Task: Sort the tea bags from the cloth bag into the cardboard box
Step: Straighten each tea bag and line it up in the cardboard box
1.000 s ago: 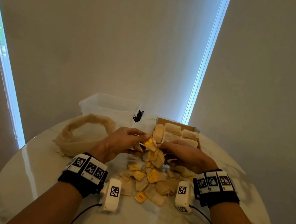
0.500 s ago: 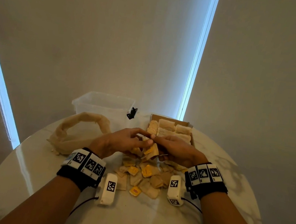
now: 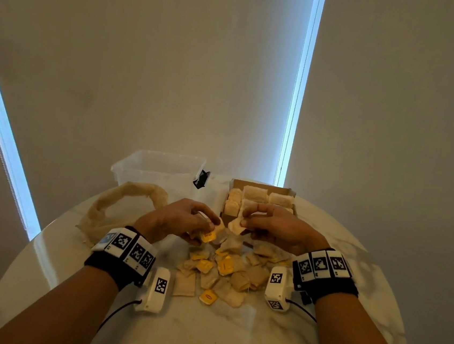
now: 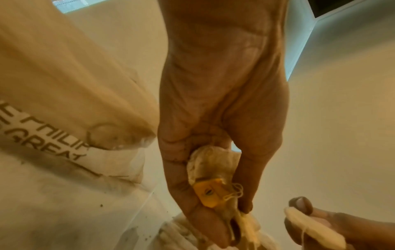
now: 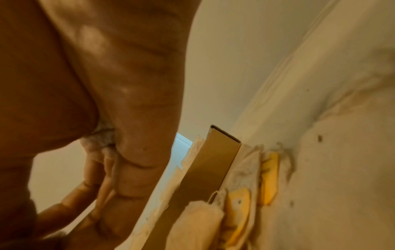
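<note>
Two hands over the desk [image 3: 41,278], each gripping a tea bag. Left hand [image 3: 178,220] has fingers curled round a bag [image 4: 211,167]; it sits in the palm between thumb and fingers, its yellow tag [image 3: 207,236] poking out below the fingertips, string tangled by the tag. Right hand [image 3: 278,227] pinches a second bag [image 3: 236,227] between thumb and forefinger, bag sticking out leftward past the fingertips, just beside the left hand but apart from it. Wrist view shows that bag pressed at the base of the right fingers [image 5: 136,169]; grip detail there is blurred.

Box [image 3: 263,188] stands behind the right hand, near it, several rows of bags [image 3: 254,195] packed upright inside. Held bags are both outside the box, just in front of its near edge.

Loose pile [image 3: 226,272] of bags and yellow tags lies on the desk under and between the wrists. Cloth bag [image 3: 121,205] lies slumped left of the left hand. Clear tub [image 3: 159,167] behind it, black clip [image 3: 201,179] beside the tub.
</note>
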Tool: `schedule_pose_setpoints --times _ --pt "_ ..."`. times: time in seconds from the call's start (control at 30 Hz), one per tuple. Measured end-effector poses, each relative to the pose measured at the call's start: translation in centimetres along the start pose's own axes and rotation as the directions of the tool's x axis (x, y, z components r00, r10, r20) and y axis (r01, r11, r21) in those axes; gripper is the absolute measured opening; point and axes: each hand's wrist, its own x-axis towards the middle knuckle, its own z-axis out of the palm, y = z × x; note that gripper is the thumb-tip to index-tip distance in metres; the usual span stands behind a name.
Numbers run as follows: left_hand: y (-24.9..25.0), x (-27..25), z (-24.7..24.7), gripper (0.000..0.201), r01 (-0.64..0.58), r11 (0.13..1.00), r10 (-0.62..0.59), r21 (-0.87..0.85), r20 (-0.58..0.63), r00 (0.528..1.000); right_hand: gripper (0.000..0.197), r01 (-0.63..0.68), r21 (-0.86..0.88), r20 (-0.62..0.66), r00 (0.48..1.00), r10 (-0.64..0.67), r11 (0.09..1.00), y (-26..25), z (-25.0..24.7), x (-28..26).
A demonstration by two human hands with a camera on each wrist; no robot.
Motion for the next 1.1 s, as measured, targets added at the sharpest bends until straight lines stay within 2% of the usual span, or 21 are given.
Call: schedule_pose_setpoints --times 0.13,0.23,0.37,0.53,0.7,0.83,0.93,1.03,1.1 --pt "0.7 0.1 -0.3 0.017 0.007 0.991 -0.018 0.137 0.075 0.997 0.019 0.031 0.055 -0.008 1.000 -0.031 0.998 0.0 -0.1 -0.1" --pt "1.6 0.0 -0.5 0.033 -0.031 0.976 0.013 0.215 0.085 0.996 0.025 0.036 0.137 -0.020 0.999 -0.034 0.990 -0.2 0.0 -0.1" --pt "2.6 -0.1 -0.7 0.041 -0.165 0.925 0.169 0.342 0.018 0.985 0.026 0.057 0.357 -0.039 0.998 -0.046 0.932 -0.2 0.1 -0.1" --pt "3.4 -0.2 -0.5 0.041 -0.259 0.935 0.287 0.242 -0.091 0.954 0.030 0.058 0.492 0.025 0.996 -0.081 0.869 -0.3 0.4 -0.5" --pt "4.2 -0.5 0.2 0.036 -0.361 0.906 0.405 0.222 -0.203 0.892 0.042 0.083 0.573 0.050 0.990 -0.135 0.815 -0.5 0.7 -0.8" --pt "5.3 -0.9 0.5 0.023 -0.434 0.873 0.482 0.224 -0.253 0.839 0.023 0.108 0.559 0.044 0.986 -0.160 0.822 -0.4 0.9 -0.9" --pt "6.1 -0.9 0.5 0.018 -0.428 0.875 0.477 0.224 -0.254 0.842 0.019 0.116 0.554 0.031 0.987 -0.159 0.825 -0.6 1.0 -0.9" --pt "6.9 -0.5 0.3 0.014 -0.398 0.895 0.443 0.202 -0.290 0.848 0.032 0.117 0.507 0.028 0.988 -0.152 0.854 -0.9 1.1 -1.1" --pt "7.4 -0.4 0.1 0.013 -0.371 0.910 0.412 0.185 -0.305 0.858 0.028 0.113 0.478 0.027 0.989 -0.143 0.871 -0.9 1.2 -1.2"
